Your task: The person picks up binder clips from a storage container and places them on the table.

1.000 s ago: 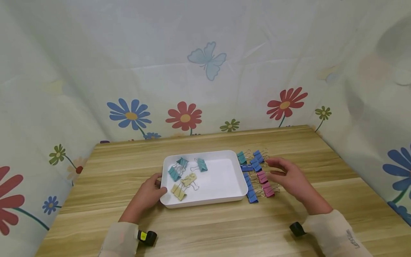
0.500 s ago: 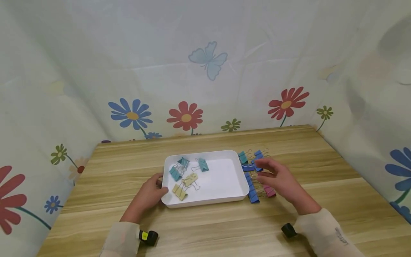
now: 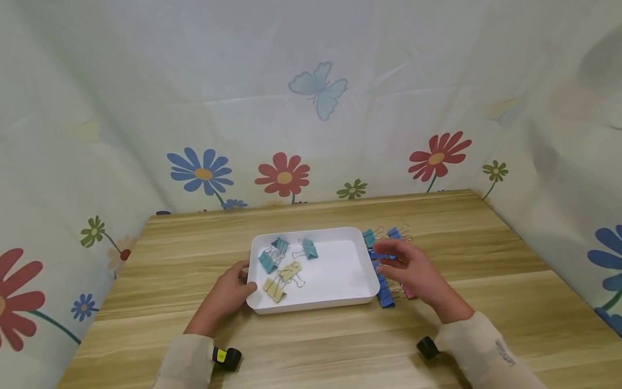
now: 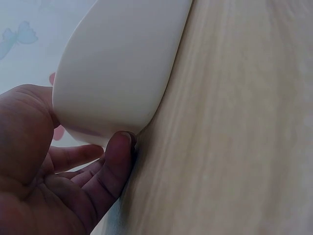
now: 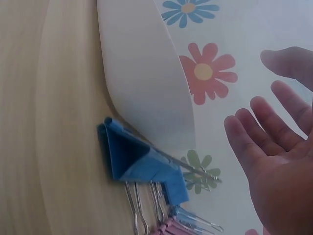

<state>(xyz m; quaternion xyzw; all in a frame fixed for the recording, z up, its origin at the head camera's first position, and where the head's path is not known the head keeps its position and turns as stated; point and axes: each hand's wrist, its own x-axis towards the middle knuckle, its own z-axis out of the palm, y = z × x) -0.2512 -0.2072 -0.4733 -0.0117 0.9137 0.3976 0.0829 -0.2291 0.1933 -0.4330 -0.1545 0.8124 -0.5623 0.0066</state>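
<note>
My left hand (image 3: 228, 289) grips the left end of a white tray (image 3: 335, 273), thumb at the rim and fingers against the outer wall, as the left wrist view shows. Inside the tray lie teal binder clips (image 3: 268, 261) and two yellow binder clips (image 3: 274, 290), all in its left half. Past the tray's right end, my right hand (image 3: 410, 270) hovers over a group of clips, fingers spread and loosely bent, holding nothing. Blue binder clips (image 3: 385, 294) line that end, with a teal clip (image 3: 369, 237) behind. The hand mostly hides the pink clips (image 3: 408, 292).
A wood-grain table (image 3: 320, 351) carries everything. Behind it hangs a white curtain (image 3: 218, 108) printed with flowers and a butterfly. Each cuff has a small black wrist camera, one by the left sleeve (image 3: 187, 359) and one by the right sleeve (image 3: 478, 351).
My right hand has moved left, from the right side of the clips towards the tray's right end, covering more of the pink clips. The left hand stays on the tray.
</note>
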